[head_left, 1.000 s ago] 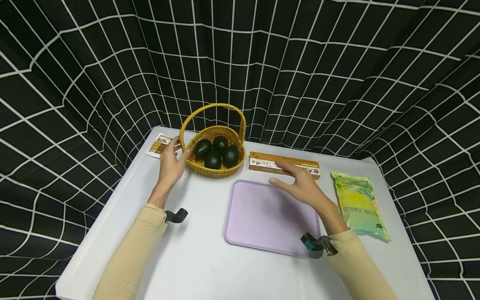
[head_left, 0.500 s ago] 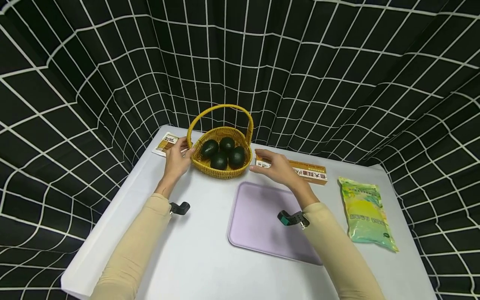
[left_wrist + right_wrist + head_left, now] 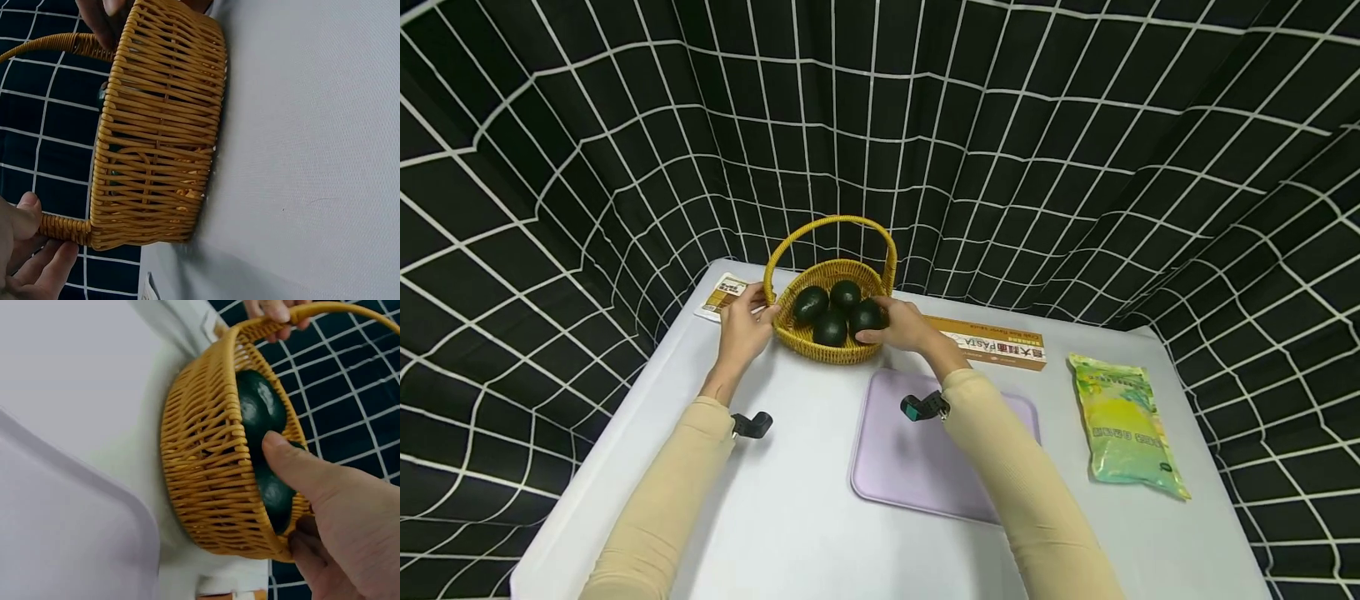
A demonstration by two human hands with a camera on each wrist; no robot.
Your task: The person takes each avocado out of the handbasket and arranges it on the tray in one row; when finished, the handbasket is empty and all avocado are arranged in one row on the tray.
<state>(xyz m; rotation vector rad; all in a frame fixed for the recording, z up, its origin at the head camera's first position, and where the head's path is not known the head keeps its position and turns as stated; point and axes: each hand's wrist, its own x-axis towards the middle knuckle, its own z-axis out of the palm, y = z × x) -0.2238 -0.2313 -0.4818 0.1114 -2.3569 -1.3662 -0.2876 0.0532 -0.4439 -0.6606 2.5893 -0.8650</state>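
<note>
A yellow wicker basket (image 3: 831, 354) with a tall arched handle stands at the back left of the table, with several dark green avocados (image 3: 830, 328) inside. My left hand (image 3: 745, 329) grips the left foot of its handle, thumb and fingers on either side, as the left wrist view shows. Over the basket's right rim reaches my right hand (image 3: 904, 325), holding the rightmost avocado (image 3: 867, 317). Its thumb lies across that fruit in the right wrist view. The other fingers dip in by the rim, partly hidden.
A lilac tray (image 3: 868, 467) lies in front of the basket, to its right. Behind the tray is a long pasta box (image 3: 1000, 346). A green-yellow bag (image 3: 1123, 425) lies at the right, a small packet (image 3: 722, 296) behind my left hand. Dark gridded curtain surrounds the table.
My right hand has moved left from above the tray and pasta box to the rightmost avocado in the basket. My left hand has closed on the handle's foot.
</note>
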